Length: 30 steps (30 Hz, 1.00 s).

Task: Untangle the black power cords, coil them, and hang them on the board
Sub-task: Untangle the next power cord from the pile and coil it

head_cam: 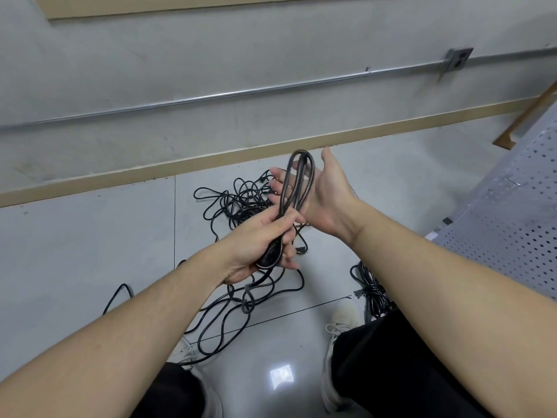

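Forearms, two, bare, reaching out from the lower edge over black trousers and pale shoes.

Left hand: clenched round the lower end of a coil of black cord, thumb laid across the strands; a loose tail of the same cord drops from the fist to the floor.

Right hand: released, palm up and fingers spread, slipped through the top loops of the coil and holding them apart without gripping.

Tangle of cords: black, lying on the grey floor just beyond the hands, with long loops trailing back between the feet.

Second bundle: black, already gathered, on the floor beside the right shoe.

Perforated board: grey metal, at the right edge, nothing visibly hung on it.

Wall: grey, with a metal pipe and a socket box.

Handling note, by judgement: cord looks light, limp yet springy, smooth-jacketed and not fragile; loops will likely spring open if let go. Best held at the pinched waist of the coil, never by the plug alone.
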Motion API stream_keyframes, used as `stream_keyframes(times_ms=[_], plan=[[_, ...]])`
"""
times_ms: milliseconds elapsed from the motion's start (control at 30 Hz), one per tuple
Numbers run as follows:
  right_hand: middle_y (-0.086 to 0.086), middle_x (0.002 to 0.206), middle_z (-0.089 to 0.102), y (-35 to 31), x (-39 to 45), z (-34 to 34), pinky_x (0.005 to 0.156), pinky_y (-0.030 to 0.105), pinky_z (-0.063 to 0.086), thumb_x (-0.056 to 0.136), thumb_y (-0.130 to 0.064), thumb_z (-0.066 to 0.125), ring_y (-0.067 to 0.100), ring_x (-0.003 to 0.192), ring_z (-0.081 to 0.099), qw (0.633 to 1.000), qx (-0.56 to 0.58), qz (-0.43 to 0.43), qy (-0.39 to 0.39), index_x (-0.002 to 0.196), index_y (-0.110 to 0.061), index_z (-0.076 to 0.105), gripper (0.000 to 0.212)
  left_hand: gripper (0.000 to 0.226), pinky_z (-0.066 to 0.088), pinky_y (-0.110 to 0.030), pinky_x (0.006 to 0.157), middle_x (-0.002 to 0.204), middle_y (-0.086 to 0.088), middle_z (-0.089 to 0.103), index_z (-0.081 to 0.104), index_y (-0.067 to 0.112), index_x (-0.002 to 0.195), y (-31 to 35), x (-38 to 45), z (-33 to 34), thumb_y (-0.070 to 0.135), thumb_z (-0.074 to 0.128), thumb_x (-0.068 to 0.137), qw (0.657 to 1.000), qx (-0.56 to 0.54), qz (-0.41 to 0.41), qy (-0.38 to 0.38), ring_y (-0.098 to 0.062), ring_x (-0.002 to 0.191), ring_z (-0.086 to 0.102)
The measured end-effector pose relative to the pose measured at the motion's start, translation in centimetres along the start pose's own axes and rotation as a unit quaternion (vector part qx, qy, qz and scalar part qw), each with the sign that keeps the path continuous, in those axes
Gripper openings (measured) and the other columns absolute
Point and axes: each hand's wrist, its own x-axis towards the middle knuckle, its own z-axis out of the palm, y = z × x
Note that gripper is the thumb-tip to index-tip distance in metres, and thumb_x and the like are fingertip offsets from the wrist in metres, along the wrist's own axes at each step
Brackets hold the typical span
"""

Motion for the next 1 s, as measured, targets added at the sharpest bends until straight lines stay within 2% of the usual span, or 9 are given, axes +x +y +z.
stream_keyframes(times_ms=[67, 133, 200, 300, 400, 500, 667, 833, 1000], plan=[[0.017, 0.096, 0.074, 0.5, 0.0, -0.3, 0.071, 0.036, 0.051, 0.107, -0.053, 0.018, 0.029, 0.075, 0.065, 0.997, -0.063, 0.026, -0.026, 0.112, -0.01, 0.055, 0.057, 0.023, 0.062, -0.038, 0.063, 0.068, 0.002, 0.046, 0.057, 0.015, 0.109, 0.4, 0.4, -0.1, 0.033, 0.056, 0.095, 0.999, -0.03, 0.022, 0.03, -0.014, 0.056, 0.056], [0.012, 0.078, 0.066, 1.2, -0.1, -0.4, 0.059, 0.031, 0.052, 0.105, -0.032, 0.024, 0.024, 0.056, 0.059, 0.981, -0.173, 0.055, -0.063, 0.1, -0.01, 0.058, 0.04, 0.013, 0.053, -0.028, 0.049, 0.068, 0.003, 0.046, 0.057, 0.017, 0.106, 1.0, 0.7, -0.2, 0.028, 0.051, 0.103, 0.995, -0.051, 0.058, 0.066, -0.011, 0.05, 0.051], [0.002, 0.067, 0.06, 2.0, -0.4, -0.6, 0.071, 0.03, 0.053, 0.101, -0.015, 0.031, 0.019, 0.056, 0.062, 0.947, -0.294, 0.077, -0.102, 0.083, -0.02, 0.056, 0.031, 0.012, 0.041, -0.021, 0.041, 0.068, 0.003, 0.045, 0.057, 0.019, 0.104, 1.8, 0.9, -0.5, 0.024, 0.047, 0.106, 0.986, -0.108, 0.083, 0.096, -0.008, 0.047, 0.042], [-0.005, 0.089, 0.068, 3.1, -1.0, -0.8, 0.077, 0.019, 0.046, 0.086, 0.005, 0.037, -0.001, 0.077, 0.066, 0.845, -0.501, 0.076, -0.168, 0.088, -0.022, 0.059, 0.035, 0.011, 0.032, -0.019, 0.043, 0.069, 0.003, 0.043, 0.059, 0.022, 0.104, 2.7, 0.9, -1.4, 0.026, 0.049, 0.104, 0.968, -0.189, 0.116, 0.115, -0.008, 0.049, 0.036], [-0.003, 0.114, 0.067, 4.1, -1.3, -0.4, 0.079, 0.015, 0.043, 0.09, -0.007, 0.053, 0.0, 0.098, 0.061, 0.747, -0.607, 0.095, -0.252, 0.109, -0.019, 0.066, 0.026, 0.012, 0.027, -0.021, 0.047, 0.066, 0.006, 0.037, 0.059, 0.025, 0.104, 3.1, 0.9, -2.5, 0.03, 0.049, 0.104, 0.96, -0.203, 0.138, 0.136, -0.009, 0.05, 0.033], [0.0, 0.108, 0.07, 4.5, -1.1, 0.1, 0.096, 0.03, 0.045, 0.096, -0.016, 0.062, 0.007, 0.1, 0.061, 0.729, -0.627, 0.081, -0.263, 0.091, -0.021, 0.061, 0.007, 0.014, 0.025, -0.021, 0.048, 0.064, 0.006, 0.034, 0.056, 0.025, 0.104, 3.0, 1.1, -3.3, 0.036, 0.048, 0.106, 0.947, -0.215, 0.144, 0.192, -0.008, 0.049, 0.029], [0.004, 0.067, 0.065, 4.8, -0.7, -0.1, 0.073, 0.039, 0.042, 0.097, -0.028, 0.065, 0.02, 0.067, 0.055, 0.719, -0.65, 0.049, -0.242, 0.078, -0.021, 0.051, 0.025, 0.025, 0.024, -0.021, 0.044, 0.063, 0.006, 0.034, 0.056, 0.023, 0.1, 3.8, 1.0, -5.0, 0.047, 0.05, 0.105, 0.899, -0.203, 0.171, 0.347, -0.008, 0.047, 0.028], [-0.005, 0.062, 0.057, 3.1, -0.7, -1.3, 0.063, 0.036, 0.047, 0.095, -0.045, 0.067, 0.016, 0.057, 0.055, 0.65, -0.726, 0.036, -0.221, 0.07, -0.027, 0.058, 0.032, 0.035, 0.031, -0.023, 0.044, 0.072, 0.003, 0.039, 0.056, 0.023, 0.097, 4.4, 0.1, -7.7, 0.054, 0.044, 0.105, 0.839, -0.131, 0.177, 0.498, -0.01, 0.048, 0.032], [-0.013, 0.065, 0.051, 1.9, -1.1, -1.2, 0.052, 0.019, 0.035, 0.098, -0.034, 0.067, 0.005, 0.055, 0.041, 0.739, -0.645, -0.073, -0.181, 0.084, -0.018, 0.067, 0.021, 0.041, 0.043, -0.033, 0.068, 0.079, 0.006, 0.049, 0.054, 0.032, 0.087, 3.7, 0.0, -8.7, 0.062, 0.032, 0.103, 0.823, 0.08, 0.139, 0.545, -0.02, 0.067, 0.046]])
